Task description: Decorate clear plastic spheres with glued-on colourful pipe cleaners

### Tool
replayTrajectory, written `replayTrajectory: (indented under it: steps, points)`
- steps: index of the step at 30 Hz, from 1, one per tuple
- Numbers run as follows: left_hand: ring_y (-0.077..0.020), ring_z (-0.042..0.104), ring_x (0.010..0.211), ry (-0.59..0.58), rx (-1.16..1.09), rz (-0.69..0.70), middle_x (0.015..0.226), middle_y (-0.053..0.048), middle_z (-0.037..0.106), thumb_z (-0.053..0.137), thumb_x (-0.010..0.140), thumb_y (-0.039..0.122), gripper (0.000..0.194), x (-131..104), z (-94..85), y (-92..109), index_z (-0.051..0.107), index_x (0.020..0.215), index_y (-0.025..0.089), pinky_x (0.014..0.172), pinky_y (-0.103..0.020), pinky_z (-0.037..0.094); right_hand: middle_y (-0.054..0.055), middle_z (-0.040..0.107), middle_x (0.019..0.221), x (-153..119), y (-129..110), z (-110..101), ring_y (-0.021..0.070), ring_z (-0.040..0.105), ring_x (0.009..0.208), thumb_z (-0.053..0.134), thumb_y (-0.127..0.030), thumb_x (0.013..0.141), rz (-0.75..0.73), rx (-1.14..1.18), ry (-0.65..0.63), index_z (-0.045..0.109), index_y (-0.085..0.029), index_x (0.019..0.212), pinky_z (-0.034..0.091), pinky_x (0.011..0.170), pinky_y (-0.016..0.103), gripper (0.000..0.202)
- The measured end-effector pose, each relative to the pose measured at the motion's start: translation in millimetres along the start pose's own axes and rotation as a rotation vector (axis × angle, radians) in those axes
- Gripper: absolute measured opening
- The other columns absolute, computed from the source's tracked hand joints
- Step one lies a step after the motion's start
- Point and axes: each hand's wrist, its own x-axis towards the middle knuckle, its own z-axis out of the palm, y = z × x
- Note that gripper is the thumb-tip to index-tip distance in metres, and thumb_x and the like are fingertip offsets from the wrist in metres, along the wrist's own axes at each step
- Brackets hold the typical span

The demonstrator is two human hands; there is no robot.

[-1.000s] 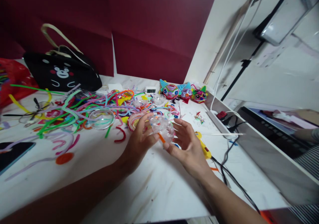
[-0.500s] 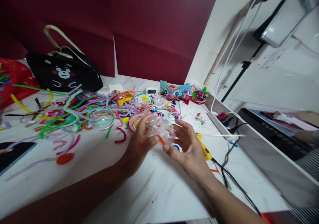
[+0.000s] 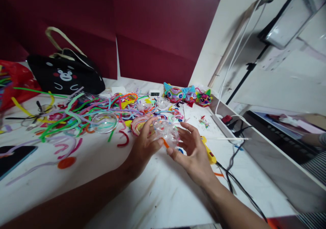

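Clear plastic ball (image 3: pixel 168 130) up between both hands, over the middle of the tabletop (image 3: pixel 158 196); left hand (image 3: pixel 141 146) has its fingers clamped on the ball's left side, thumb near the upper end of an orange strip (image 3: pixel 165 142); right hand (image 3: pixel 195 151) cupped at the right, fingers spread apart, thumb tip at the strip's lower end; can't tell whether its other fingers grip the ball. Ball's far side and lower edge hard to make out, see-through and partly behind the thumbs; roughly round, no clear long axis, facing can't be told; strip slants down to the right.

Clear bowl (image 3: pixel 116 122) left of the hands, by the pipe cleaners (image 3: pixel 75 112), green and purple showing through it; red plastic bag (image 3: pixel 25 81) at the left, cut off by the frame, coloured strands in it; black bag (image 3: pixel 65 76) at the back left, contents hidden; phone (image 3: pixel 16 159) cut off at the left; glasses (image 3: pixel 38 115) tangled among strands.

Yellow glue gun (image 3: pixel 209 153) partly behind the right hand; decorated animal heads (image 3: pixel 175 94) along the back; another person's hand (image 3: pixel 310 139) beyond the right edge, mostly cut off.
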Motion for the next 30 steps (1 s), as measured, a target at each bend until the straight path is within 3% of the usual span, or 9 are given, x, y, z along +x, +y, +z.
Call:
replayTrajectory:
  steps: [18, 30]
  points:
    - [-0.0311, 0.051, 0.131, 0.006, 0.02, -0.001, 0.138, -0.013, 0.058, 0.07, 0.078, 0.037, 0.076, -0.5, -0.2, -0.3, 0.033, 0.142, 0.021, 0.1, -0.038, 0.046, 0.01, 0.057, 0.13, -1.8, 2.5, 0.7, 0.0284, 0.054, 0.121, 0.082, -0.03, 0.063, -0.04, -0.012, -0.006, 0.041, -0.029, 0.129, 0.045, 0.098, 0.048, 0.077]
    - [-0.0339, 0.049, 0.132, 0.018, 0.002, -0.024, 0.14, -0.014, 0.057, 0.068, 0.076, 0.036, 0.084, -1.4, 3.8, 1.4, 0.028, 0.148, 0.021, 0.106, -0.044, 0.041, 0.01, 0.057, 0.128, -2.2, 1.0, 1.5, 0.0279, 0.054, 0.121, 0.081, -0.029, 0.063, -0.042, -0.02, -0.004, 0.039, -0.028, 0.131, 0.045, 0.099, 0.047, 0.08]
